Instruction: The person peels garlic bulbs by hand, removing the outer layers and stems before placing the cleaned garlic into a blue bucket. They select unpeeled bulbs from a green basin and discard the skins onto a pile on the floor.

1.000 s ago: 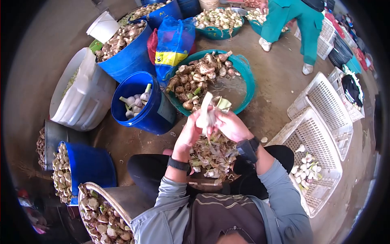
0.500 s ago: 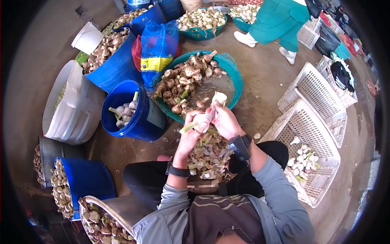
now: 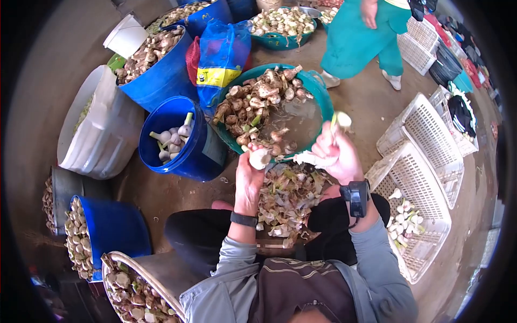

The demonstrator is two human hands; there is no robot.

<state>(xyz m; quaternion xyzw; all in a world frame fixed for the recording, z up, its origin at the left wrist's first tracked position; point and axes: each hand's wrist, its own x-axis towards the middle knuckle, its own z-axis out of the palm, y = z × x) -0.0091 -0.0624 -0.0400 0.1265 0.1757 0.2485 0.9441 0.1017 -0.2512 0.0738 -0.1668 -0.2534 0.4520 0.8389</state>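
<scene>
I have the bulb (image 3: pixel 260 159) gripped in the left hand (image 3: pixel 247 180), just at the near edge of the green tub (image 3: pixel 323 99). The right hand (image 3: pixel 340 156), apart from it, pinches a limp, crumpled strip of peel (image 3: pixel 312 159); near its fingertips shows a pale piece (image 3: pixel 343 119) that I can't identify. I judge the bulb light and firm, perhaps slippery if damp; its round belly looks the safest hold, since any papery skin would likely tear. Brown bulbs (image 3: pixel 245 110), rough and knobbly, heap toward the tub's left and far edges. Crinkled peelings (image 3: pixel 288 202) lie heaped below its near edge. Smooth white bulbs (image 3: pixel 175 141) sit inside the stiff blue bucket (image 3: pixel 200 164).
</scene>
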